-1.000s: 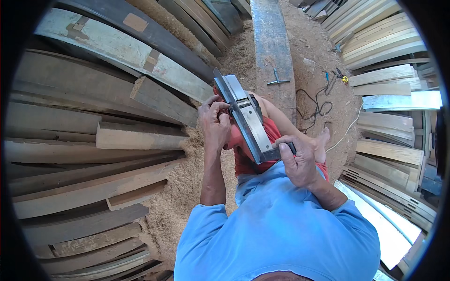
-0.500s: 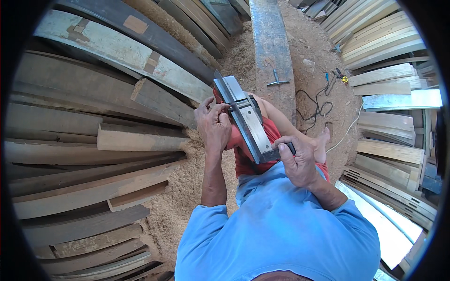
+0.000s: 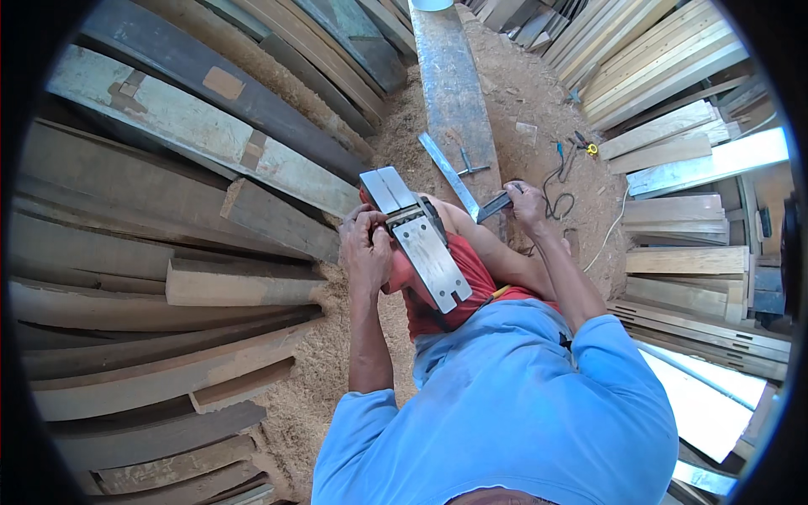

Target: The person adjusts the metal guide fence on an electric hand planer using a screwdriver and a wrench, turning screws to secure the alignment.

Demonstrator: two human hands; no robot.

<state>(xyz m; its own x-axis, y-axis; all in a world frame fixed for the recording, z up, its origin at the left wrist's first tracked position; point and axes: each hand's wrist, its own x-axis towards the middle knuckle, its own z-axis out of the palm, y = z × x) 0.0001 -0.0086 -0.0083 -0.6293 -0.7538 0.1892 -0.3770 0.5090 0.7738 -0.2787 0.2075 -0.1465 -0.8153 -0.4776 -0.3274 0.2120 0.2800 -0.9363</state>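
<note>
An electric hand planer [image 3: 431, 265] lies upside down over my lap, its silver sole and the gap for the cutter facing up. My left hand [image 3: 366, 248] is closed against the planer's left side, fingers curled beside the cutter gap. Away to the right of the planer, my right hand [image 3: 525, 204] grips the dark handle of a try square [image 3: 450, 175]. The square's long metal blade points forward and left over the plank bench, apart from the planer. A T-handled wrench [image 3: 468, 164] lies on the bench just beyond that blade.
A long worn plank bench [image 3: 450, 80] runs forward from me. Stacked boards [image 3: 126, 244] line the left side, with more timber [image 3: 673, 67] on the right. A black cord [image 3: 551, 181] and yellow-handled pliers [image 3: 592, 149] lie on the sawdust-covered ground.
My right hand has lifted the try square off the planer's sole and carried it forward and right. My left hand stays at the planer. The view has shifted slightly.
</note>
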